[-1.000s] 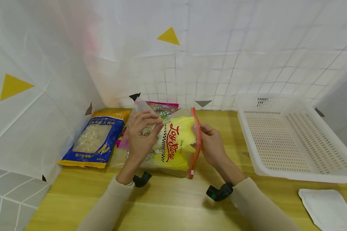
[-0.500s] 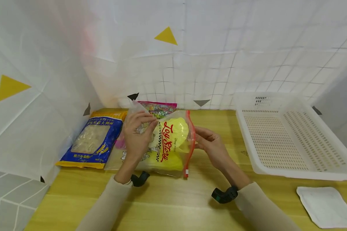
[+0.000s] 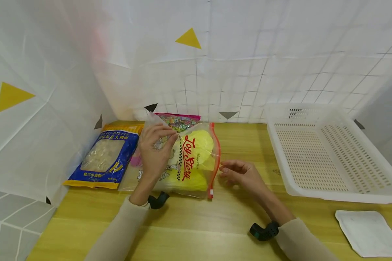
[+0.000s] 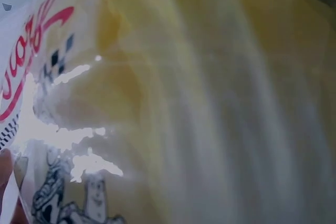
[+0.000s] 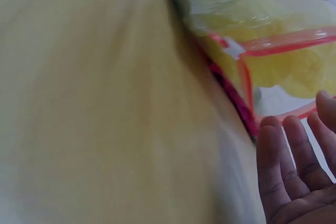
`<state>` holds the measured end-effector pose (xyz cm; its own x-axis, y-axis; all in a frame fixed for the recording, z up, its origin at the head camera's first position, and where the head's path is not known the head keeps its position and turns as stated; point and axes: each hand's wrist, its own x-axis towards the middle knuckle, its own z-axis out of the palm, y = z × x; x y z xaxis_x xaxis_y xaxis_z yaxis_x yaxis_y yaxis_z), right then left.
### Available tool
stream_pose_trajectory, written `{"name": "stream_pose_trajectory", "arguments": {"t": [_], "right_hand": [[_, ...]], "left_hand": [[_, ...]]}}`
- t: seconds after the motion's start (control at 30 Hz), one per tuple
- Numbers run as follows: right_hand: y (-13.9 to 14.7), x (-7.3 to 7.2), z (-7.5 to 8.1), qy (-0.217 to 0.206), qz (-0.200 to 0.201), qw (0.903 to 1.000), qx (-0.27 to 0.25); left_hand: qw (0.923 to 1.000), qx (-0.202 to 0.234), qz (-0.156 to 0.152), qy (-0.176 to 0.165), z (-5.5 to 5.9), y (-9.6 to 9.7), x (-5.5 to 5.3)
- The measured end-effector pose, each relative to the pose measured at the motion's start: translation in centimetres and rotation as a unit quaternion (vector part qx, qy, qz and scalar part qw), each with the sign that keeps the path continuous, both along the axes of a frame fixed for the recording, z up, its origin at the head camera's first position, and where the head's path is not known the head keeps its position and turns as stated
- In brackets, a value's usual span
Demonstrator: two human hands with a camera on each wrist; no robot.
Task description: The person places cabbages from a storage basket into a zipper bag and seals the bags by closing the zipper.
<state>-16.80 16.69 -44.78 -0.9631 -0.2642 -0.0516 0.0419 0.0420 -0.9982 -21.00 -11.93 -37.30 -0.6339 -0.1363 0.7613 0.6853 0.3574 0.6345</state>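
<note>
A clear zip bag [image 3: 196, 159] with "Toy Story" print and a red zip edge [image 3: 216, 156] lies mid-table, with something yellow inside it. Between thumb and fingers, my left hand [image 3: 156, 150] pinches the bag's upper film. Just right of the zip edge, my right hand [image 3: 245, 177] holds nothing, its fingers loosely bent. In the right wrist view the bag's mouth gapes between its red strips, and the fingertips [image 5: 271, 121] are close to the lower strip; contact cannot be told. Printed film fills the left wrist view, mostly blurred.
Left of the zip bag lies a blue and yellow pasta bag [image 3: 104, 156]. Behind it is a pink-edged packet [image 3: 179, 122], partly covered. A white perforated basket [image 3: 333, 197] stands at the right, with a white flat packet [image 3: 367, 232] in front of it.
My right hand has left the zip edge and moved down, toward me. The zip bag has shifted slightly left. My left hand keeps its pinch.
</note>
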Motion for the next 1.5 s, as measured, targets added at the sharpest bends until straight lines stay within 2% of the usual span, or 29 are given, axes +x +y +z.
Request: {"name": "stream_pose_trajectory", "arguments": {"t": [0.23, 0.5, 0.67, 0.93, 1.03, 1.33, 1.5], "right_hand": [[0.0, 0.5, -1.2, -0.018, 0.036, 0.9991, 0.008], [-0.5, 1.4, -1.3, -0.035, 0.085, 0.9957, 0.011], [-1.0, 1.7, -1.5, -0.040, 0.096, 0.9943, 0.024], [-2.1, 2.3, -1.4, -0.053, 0.111, 0.9917, 0.039], [-2.7, 2.7, -1.3, -0.051, 0.115, 0.9909, 0.047], [-3.5, 3.2, -0.9, -0.039, 0.069, 0.9951, 0.059], [-3.4, 3.1, -0.9, -0.029, 0.001, 0.9993, 0.024]], "left_hand": [[1.0000, 0.008, -0.003, 0.000, 0.1, -0.1, 0.0], [1.0000, 0.008, -0.001, -0.003, 0.0, -0.2, 0.0], [0.9998, 0.017, 0.003, -0.005, 0.1, 0.0, 0.0], [0.9995, 0.030, 0.008, -0.007, 1.7, 0.7, 1.2], [0.9994, 0.032, 0.010, -0.011, 1.8, 0.7, 1.3], [0.9985, 0.047, 0.003, -0.026, 0.1, -0.3, 0.0], [0.9980, 0.058, -0.009, -0.026, 0.3, -0.6, 0.1]]}}
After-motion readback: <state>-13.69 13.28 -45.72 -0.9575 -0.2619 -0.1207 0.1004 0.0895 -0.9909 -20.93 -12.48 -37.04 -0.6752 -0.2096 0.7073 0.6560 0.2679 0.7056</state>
